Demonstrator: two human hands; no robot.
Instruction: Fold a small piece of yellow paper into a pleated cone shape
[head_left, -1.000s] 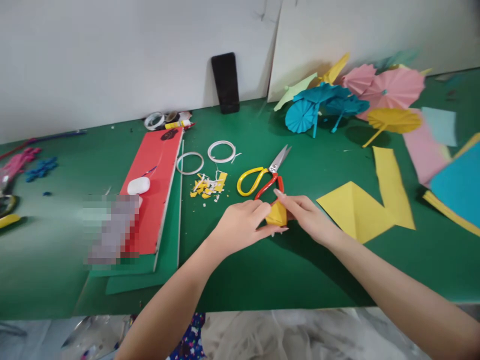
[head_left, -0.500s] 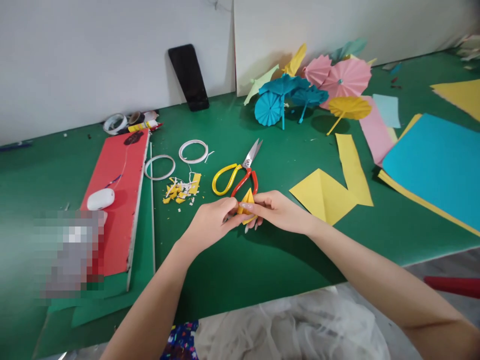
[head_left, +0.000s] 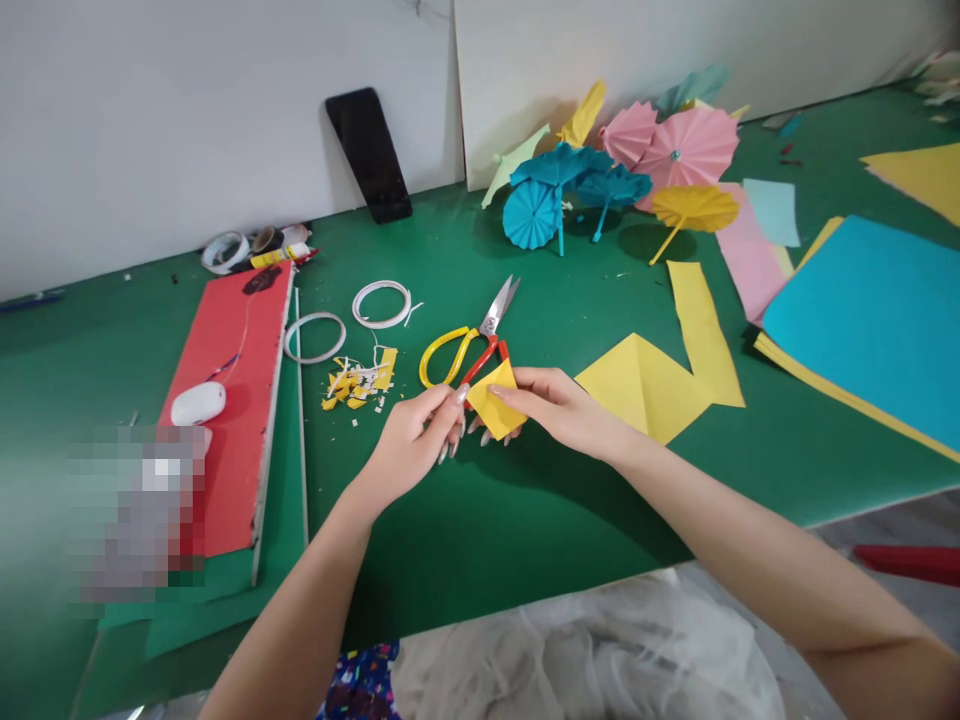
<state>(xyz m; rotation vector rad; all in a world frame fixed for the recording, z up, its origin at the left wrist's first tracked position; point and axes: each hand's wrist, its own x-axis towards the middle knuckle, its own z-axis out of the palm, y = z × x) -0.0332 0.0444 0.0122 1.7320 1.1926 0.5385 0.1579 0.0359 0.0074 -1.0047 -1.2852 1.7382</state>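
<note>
A small folded square of yellow paper is held just above the table, its flat face toward me. My right hand pinches it from the right, thumb on top and fingers underneath. My left hand is closed at its left corner, thumb against index finger; the fingertips partly cover that corner. Right behind the paper lie scissors with one yellow and one red handle, blades parted and pointing away. A larger creased yellow sheet rests to the right of my right hand.
Paper umbrellas stand at the back, near a phone leaning on the wall. Tape rings and yellow scraps lie left of the scissors. A red board carries a white earbud case. Blue sheets are stacked right.
The yellow paper went from a pointed, partly opened fold to a flat square facing me. My left hand shifted slightly left, to the paper's corner.
</note>
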